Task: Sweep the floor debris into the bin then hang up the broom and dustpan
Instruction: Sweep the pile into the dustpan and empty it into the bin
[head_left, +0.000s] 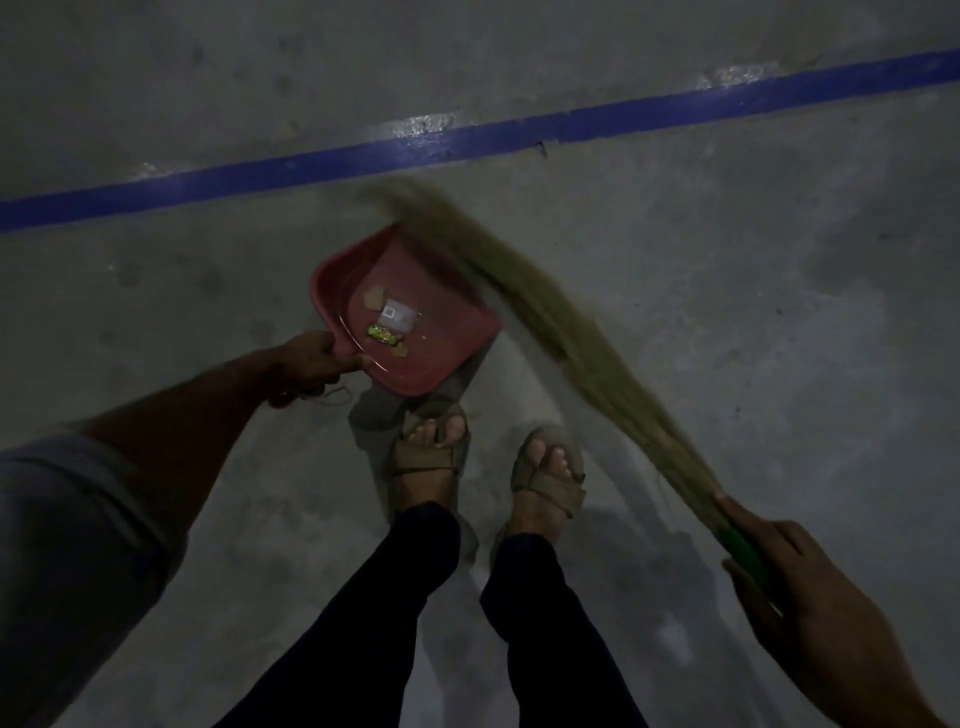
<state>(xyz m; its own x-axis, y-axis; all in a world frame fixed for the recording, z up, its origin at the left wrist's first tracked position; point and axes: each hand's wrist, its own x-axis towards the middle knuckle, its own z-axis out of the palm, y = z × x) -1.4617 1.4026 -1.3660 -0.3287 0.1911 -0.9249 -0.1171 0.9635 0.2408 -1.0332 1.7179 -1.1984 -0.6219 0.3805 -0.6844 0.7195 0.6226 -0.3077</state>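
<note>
From my remote seat I saw the left hand (311, 361) curled around the handle of the red plastic dustpan (415, 312), which held a few paper scraps and a green wrapper (383, 335) and lay ahead of my feet on the grey concrete floor (727, 312), just short of the blue painted line (467, 137). The right hand (795, 587) gripped the green handle of the long straw-coloured grass broom (545, 306), whose long axis ran diagonally from that hand, low on the right, up and leftward, its blurred tips just beyond the pan's far edge. I judged the next move turned on that lie: the bristles sat at the pan's open side, so a pull toward the left hand would carry debris in, and no bin was in view.
</note>
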